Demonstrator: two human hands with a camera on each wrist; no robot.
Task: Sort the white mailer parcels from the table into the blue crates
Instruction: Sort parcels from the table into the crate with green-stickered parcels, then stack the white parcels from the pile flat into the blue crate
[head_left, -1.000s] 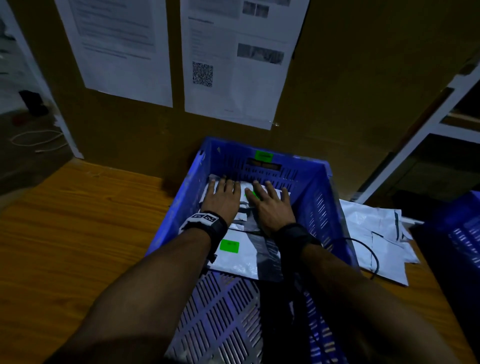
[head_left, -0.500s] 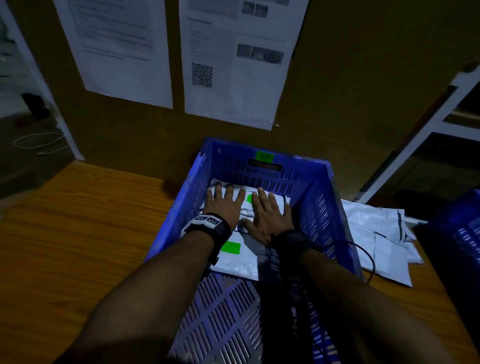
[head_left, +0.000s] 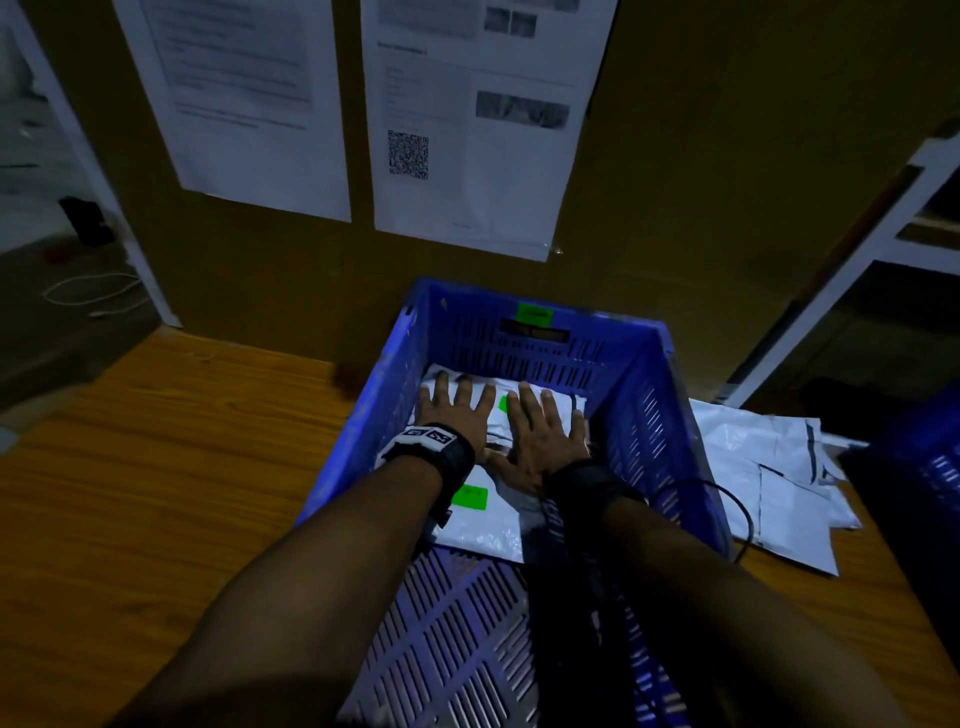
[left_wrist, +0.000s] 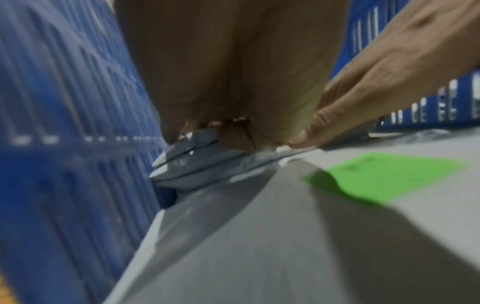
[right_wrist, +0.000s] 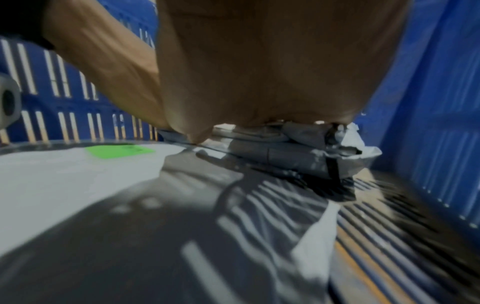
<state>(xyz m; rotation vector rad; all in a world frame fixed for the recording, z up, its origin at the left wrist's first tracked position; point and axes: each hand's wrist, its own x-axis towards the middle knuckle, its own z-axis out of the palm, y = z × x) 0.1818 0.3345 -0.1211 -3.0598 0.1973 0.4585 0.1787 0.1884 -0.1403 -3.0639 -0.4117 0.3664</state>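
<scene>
Both my hands lie flat, palms down, on a small stack of white mailers (head_left: 535, 405) at the 12 o'clock end of the blue crate (head_left: 644, 395) in front of me. My left hand (head_left: 457, 408) has its fingers straight and spread, holding nothing. My right hand (head_left: 545, 434) is just beside it at 3 o'clock, also flat and spread, thumb nearly touching the left wrist.

A second ago my hands sat a little apart on the stack; since then they have drawn closer together and slid slightly toward me, with the right hand now covering more of the green label (head_left: 503, 403) on the top mailer. I judge this as pressing and squaring the stack after setting it down, so this parcel counts as sorted.

A larger mailer (head_left: 493, 530) with its own green label lies flat at 6 o'clock of the stack, under my wrists. More mailers (head_left: 769, 467) wait on the wooden table (head_left: 156, 467) at 3 o'clock, outside the crate wall. A second blue crate (head_left: 935, 467) shows at the far 3 o'clock edge. Next, I expect to lift out and reach for that pile.
</scene>
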